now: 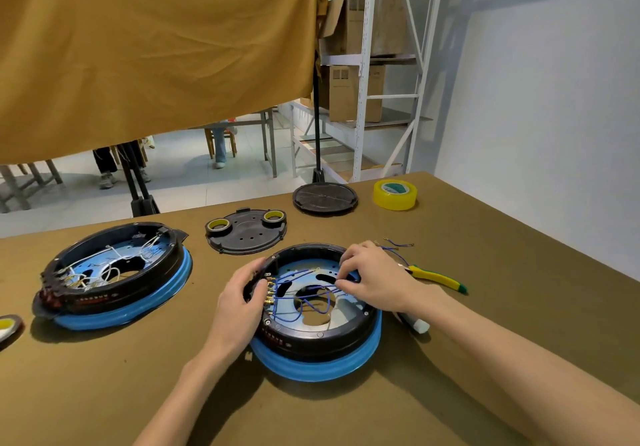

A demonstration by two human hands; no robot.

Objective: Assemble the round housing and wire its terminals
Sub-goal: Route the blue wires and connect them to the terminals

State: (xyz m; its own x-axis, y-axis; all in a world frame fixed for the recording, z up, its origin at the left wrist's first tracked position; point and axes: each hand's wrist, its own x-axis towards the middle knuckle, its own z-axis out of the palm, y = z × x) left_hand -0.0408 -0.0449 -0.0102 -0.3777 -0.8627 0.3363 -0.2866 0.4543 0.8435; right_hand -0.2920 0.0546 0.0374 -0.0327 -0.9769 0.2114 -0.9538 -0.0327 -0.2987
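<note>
Round housing [317, 310] sits on table [450, 393], near front edge, blue rim down. Left hand [242, 302] grips housing's left wall beside brass terminals [269, 291], likely steadying it against wire pull. Right hand [370, 277] reaches over far rim, fingertips pinching blue wires [304, 298] inside, probably routing one toward terminals. Pliers [438, 277] and spare leads [398, 248] lie just right; open tabletop front and right.

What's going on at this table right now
A person is wiring a round black housing that sits on a blue ring. The left hand grips its left rim beside the brass terminals, while the right hand pinches the blue wires inside. A second housing with white wires sits to the left, and yellow-handled pliers lie to the right.
</note>
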